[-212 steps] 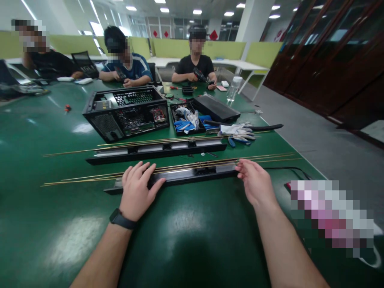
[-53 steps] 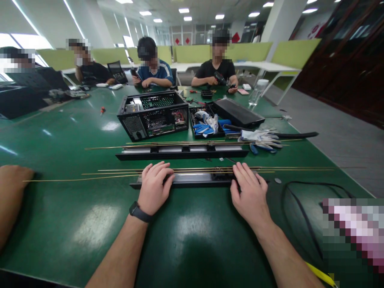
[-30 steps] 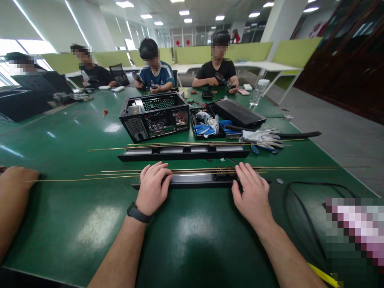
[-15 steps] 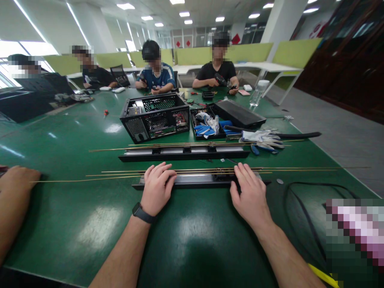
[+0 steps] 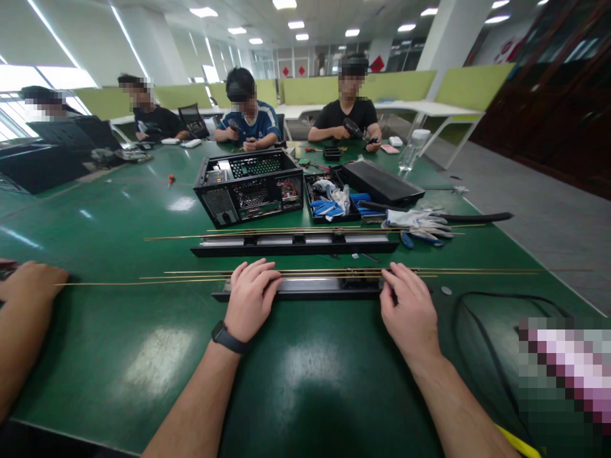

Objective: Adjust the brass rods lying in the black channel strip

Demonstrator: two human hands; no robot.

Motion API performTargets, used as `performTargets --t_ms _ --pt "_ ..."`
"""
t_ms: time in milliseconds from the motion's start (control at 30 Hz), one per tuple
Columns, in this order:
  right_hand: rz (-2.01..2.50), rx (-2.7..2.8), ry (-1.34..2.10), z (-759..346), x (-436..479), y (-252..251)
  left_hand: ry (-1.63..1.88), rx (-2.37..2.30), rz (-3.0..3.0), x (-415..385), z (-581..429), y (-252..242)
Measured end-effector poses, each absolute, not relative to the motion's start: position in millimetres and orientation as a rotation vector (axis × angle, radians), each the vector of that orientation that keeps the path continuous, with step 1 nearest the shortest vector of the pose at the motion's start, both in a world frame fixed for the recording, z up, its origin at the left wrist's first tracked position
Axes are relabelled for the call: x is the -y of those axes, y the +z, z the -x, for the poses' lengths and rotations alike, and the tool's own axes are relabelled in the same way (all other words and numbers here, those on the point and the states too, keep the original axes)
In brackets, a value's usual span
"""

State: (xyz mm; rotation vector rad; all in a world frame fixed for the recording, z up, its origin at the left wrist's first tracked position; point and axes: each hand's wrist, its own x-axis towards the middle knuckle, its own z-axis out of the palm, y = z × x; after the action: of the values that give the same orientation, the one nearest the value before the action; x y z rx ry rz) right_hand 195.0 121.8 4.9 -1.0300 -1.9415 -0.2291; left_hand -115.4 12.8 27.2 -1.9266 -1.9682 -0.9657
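In front of me lies a long black rail (image 5: 310, 294) with a silvery strip inside and a dark block near its right end. Several thin brass-coloured rods (image 5: 324, 271) run along its far side, past both ends. My left hand (image 5: 251, 296), with a dark watch on the wrist, is closed over the rail's left part, fingers across the rods and thumb on the near side. Over the right end my right hand (image 5: 409, 305) is curled, fingertips at the rods and thumb bent toward the near edge. Its palm side is hidden.
A second black rail (image 5: 291, 248) with rods lies beyond. Behind are an open computer case (image 5: 248, 187), a black tray (image 5: 329, 216) with gloves, and a glove (image 5: 417, 222). Another person's hand (image 5: 35, 280) is at left, by a rod's end. A cable (image 5: 487, 356) loops at right.
My right hand has slid a little to the right along the rail, and its fingers are more bent. My left hand stays in place.
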Motion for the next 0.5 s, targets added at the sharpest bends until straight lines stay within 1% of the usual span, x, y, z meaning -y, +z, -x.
performTargets --t_ms 100,167,400,500 --pt "1.089 1.868 -0.245 -197.1 -120.5 8.4 -0.934 2.024 1.901 -12.6 125.8 25.7" --pt "1.162 1.801 -0.173 -196.0 -116.7 10.9 -0.895 2.050 1.898 -12.9 130.9 22.9" --pt "1.388 1.597 0.510 -192.3 -110.7 8.3 -0.868 2.051 1.897 -13.0 130.2 20.9" --pt "1.358 1.442 0.651 -199.5 -120.2 3.7 -0.867 2.060 1.889 -12.2 127.7 23.4"
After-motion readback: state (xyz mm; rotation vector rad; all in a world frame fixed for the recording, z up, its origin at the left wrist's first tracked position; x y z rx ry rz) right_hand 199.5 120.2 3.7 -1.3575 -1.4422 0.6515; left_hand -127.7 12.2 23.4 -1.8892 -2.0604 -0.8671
